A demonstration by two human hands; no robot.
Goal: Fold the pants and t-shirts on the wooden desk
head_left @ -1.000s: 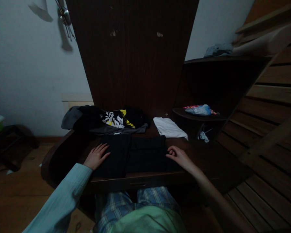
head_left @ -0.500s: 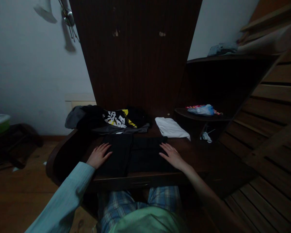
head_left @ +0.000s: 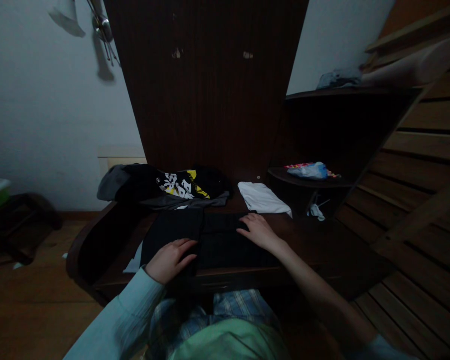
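Your left hand [head_left: 171,260] lies flat on the black garment [head_left: 210,239], lower centre. Your right hand [head_left: 258,231] is flat on its upper right; its long axis runs left-right, and neither hand grips.

Single head-worn view, forward and down, close over the dark table [head_left: 307,245] toward the wardrobe [head_left: 206,90].

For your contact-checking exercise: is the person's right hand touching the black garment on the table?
Touching. The head view shows the right hand lying palm-down on the black garment, no gap visible.
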